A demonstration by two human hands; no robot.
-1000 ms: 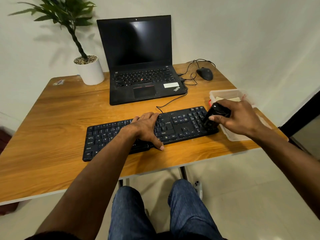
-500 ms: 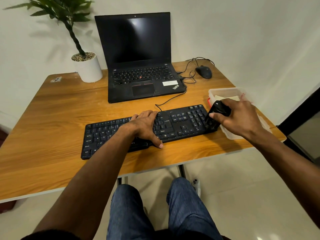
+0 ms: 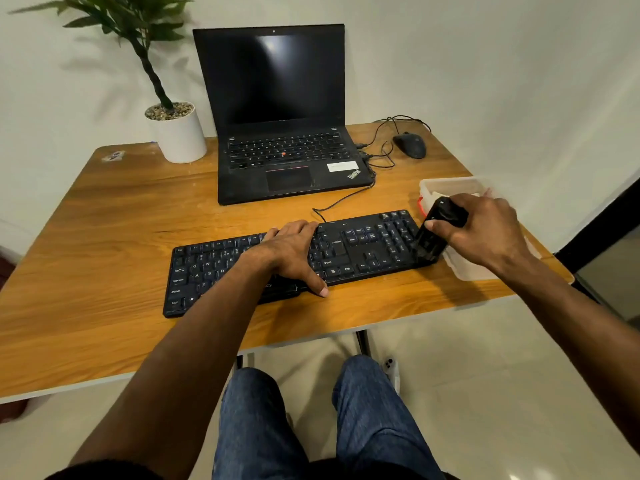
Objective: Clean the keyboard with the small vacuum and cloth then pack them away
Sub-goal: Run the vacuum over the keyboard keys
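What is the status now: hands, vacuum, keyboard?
Left hand flat on keyboard, steadying it. Right hand grips vacuum, nozzle down on the keypad end. Box just behind; nothing in the way.

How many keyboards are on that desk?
2: the separate black keyboard lies at the desk's near edge under both hands; the laptop behind it has its own built-in keyboard. None seems hidden.
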